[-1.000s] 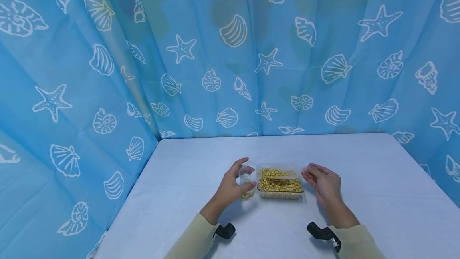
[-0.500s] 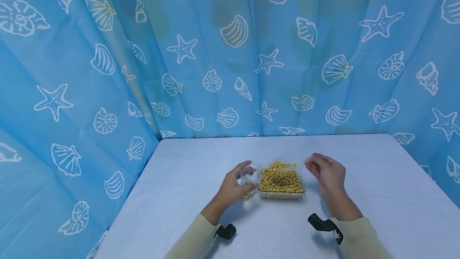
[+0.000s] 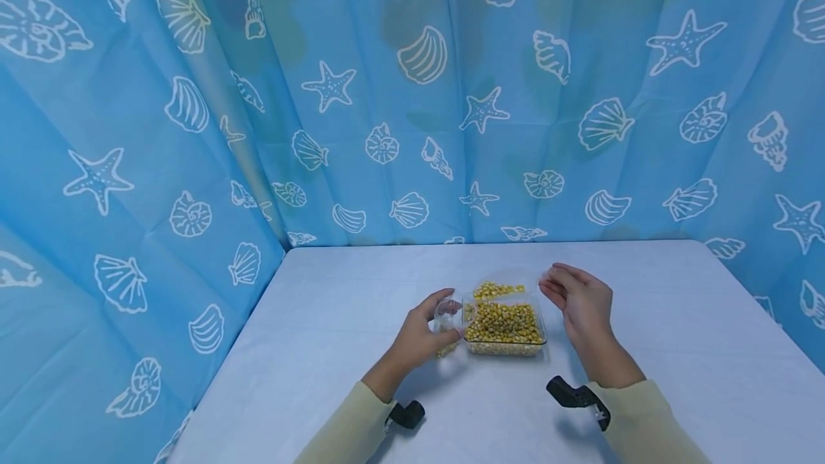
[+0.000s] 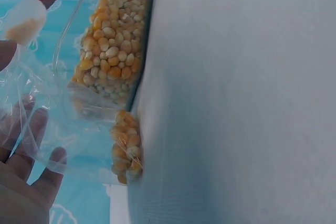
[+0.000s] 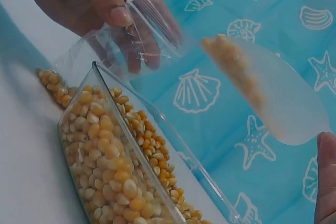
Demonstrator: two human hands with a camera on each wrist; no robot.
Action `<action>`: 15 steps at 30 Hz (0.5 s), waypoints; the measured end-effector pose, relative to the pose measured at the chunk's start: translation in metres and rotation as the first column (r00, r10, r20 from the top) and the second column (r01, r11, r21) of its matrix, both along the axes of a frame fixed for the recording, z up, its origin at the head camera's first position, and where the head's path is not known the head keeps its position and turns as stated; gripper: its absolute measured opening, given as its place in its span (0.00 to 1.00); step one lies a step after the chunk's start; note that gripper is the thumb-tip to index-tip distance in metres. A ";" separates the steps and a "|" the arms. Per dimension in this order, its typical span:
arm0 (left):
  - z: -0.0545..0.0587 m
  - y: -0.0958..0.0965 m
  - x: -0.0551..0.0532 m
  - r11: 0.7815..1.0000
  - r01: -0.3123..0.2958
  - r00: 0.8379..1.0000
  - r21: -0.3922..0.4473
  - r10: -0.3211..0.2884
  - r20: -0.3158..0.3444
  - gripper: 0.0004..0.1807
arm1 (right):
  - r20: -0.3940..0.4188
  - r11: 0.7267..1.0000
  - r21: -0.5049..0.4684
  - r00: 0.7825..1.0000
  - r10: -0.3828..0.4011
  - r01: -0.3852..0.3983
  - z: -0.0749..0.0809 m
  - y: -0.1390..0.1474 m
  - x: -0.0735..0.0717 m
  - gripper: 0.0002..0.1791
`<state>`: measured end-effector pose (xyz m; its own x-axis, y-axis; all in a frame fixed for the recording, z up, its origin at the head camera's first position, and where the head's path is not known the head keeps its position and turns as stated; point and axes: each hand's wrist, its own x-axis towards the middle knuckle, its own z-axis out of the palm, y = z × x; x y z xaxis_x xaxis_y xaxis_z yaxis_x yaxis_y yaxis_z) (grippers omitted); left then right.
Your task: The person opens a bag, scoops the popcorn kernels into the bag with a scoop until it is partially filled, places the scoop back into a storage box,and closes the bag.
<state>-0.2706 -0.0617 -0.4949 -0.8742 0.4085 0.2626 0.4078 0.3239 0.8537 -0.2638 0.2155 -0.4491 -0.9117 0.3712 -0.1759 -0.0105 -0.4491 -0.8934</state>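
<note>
My left hand (image 3: 422,331) grips a clear zip bag (image 5: 79,53) near its mouth, which is spread in a round opening in the head view. Some corn kernels (image 4: 126,148) lie in the bottom of the bag, close to the table. My right hand (image 3: 583,303) pinches a translucent scoop (image 5: 286,95) at its end. The scoop carries a load of kernels (image 3: 498,289) and hangs above the far side of a clear rectangular container (image 3: 505,351). Corn kernels (image 5: 100,156) fill much of that container, with a dip in their middle. The bag stands just left of it.
A white-covered table (image 3: 335,306) lies under everything. Behind and to the left hangs a blue curtain (image 3: 387,92) with white shells and starfish. A black wrist camera mount (image 3: 576,396) sticks out from the right sleeve, another mount (image 3: 406,415) from the left.
The loaded scoop has risen out of the container. My right hand moved up and slightly right, then back left. The bag's mouth has tipped and widened towards the container.
</note>
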 end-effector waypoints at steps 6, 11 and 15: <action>0.002 0.000 0.001 1.000 -0.005 1.000 -0.019 0.005 0.002 0.38 | -0.014 0.998 0.043 0.999 0.035 -0.035 0.006 -0.004 0.001 0.19; 0.001 0.000 0.000 1.000 0.001 1.000 -0.013 -0.001 -0.007 0.38 | -0.042 0.995 0.079 0.997 0.070 -0.066 0.009 -0.009 0.002 0.19; 0.001 0.000 0.001 1.000 0.000 1.000 0.001 0.000 0.007 0.37 | -0.055 0.991 0.109 0.995 0.079 -0.073 0.009 -0.012 0.001 0.18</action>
